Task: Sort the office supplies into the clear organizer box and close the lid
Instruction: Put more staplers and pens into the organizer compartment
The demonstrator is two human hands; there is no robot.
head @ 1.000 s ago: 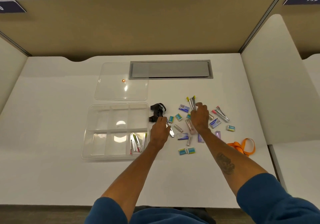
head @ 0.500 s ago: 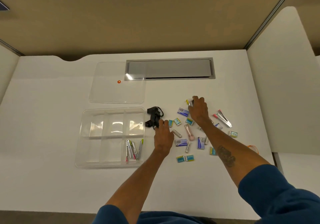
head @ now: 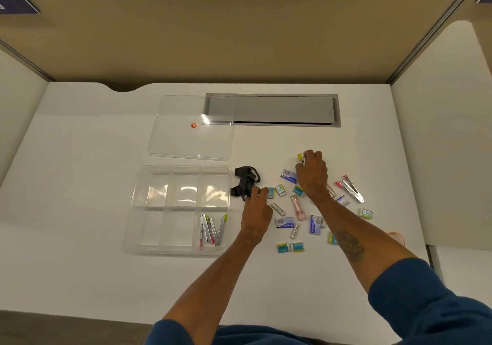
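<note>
The clear organizer box [head: 132, 212] lies open at the left of the white desk, and several small silver staplers [head: 211, 228] fill its near right compartment. Its clear lid [head: 190, 144] lies flat just behind it. My left hand [head: 256, 212] hovers right of the box beside a black strap [head: 245, 182]; its fingers curl and a glint of silver metal shows between them. My right hand [head: 312, 176] reaches over the scattered supplies and pinches a yellow-tipped silver stapler [head: 301, 157]. Staple boxes [head: 288, 176], teal packets [head: 290, 247] and pink-tipped staplers [head: 351, 188] lie around it.
A grey cable hatch [head: 271, 110] is set into the desk behind the supplies. An orange lanyard [head: 397, 236] peeks out past my right forearm. Divider panels wall the desk at the back and on both sides.
The silver stapler that lay beside my left hand is gone from the desk and the hand has closed over that spot. My right hand has reached further back onto the yellow-tipped stapler.
</note>
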